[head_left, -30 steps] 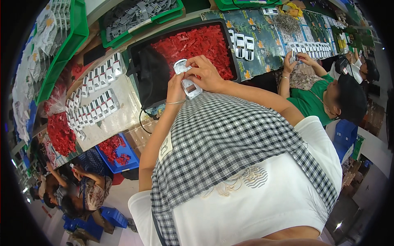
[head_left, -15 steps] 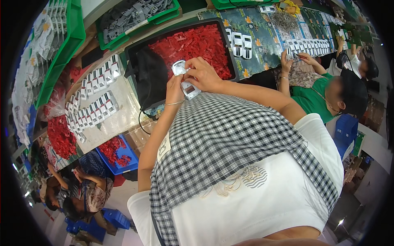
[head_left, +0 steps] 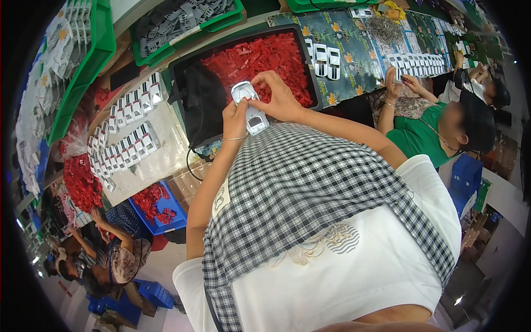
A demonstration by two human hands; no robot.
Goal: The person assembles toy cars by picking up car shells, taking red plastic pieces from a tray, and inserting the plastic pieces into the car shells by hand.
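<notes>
A white plastic casing (head_left: 256,119) with a dark window is held in front of my apron, above the near edge of the black tray. My left hand (head_left: 234,120) is closed round its left side, with the thumb along the top. My right hand (head_left: 279,100) has its thumb pressed on the casing and its index finger bent against the upper end. A tiny bit of red shows by the thumb tips, too small to name. Just beyond both hands, the black tray (head_left: 318,83) holds a heap of small red plastic parts (head_left: 260,55).
Rows of similar white casings (head_left: 133,108) stand on the left board. Green bins (head_left: 221,25) with grey parts are at the back. A blue bin (head_left: 180,213) of red parts sits lower left. A co-worker in green (head_left: 420,133) handles a casing at the right.
My right hand has shifted slightly and its fingers have spread, uncovering more of the casing. The left hand stays nearly in place. The co-worker at right has raised a casing.
</notes>
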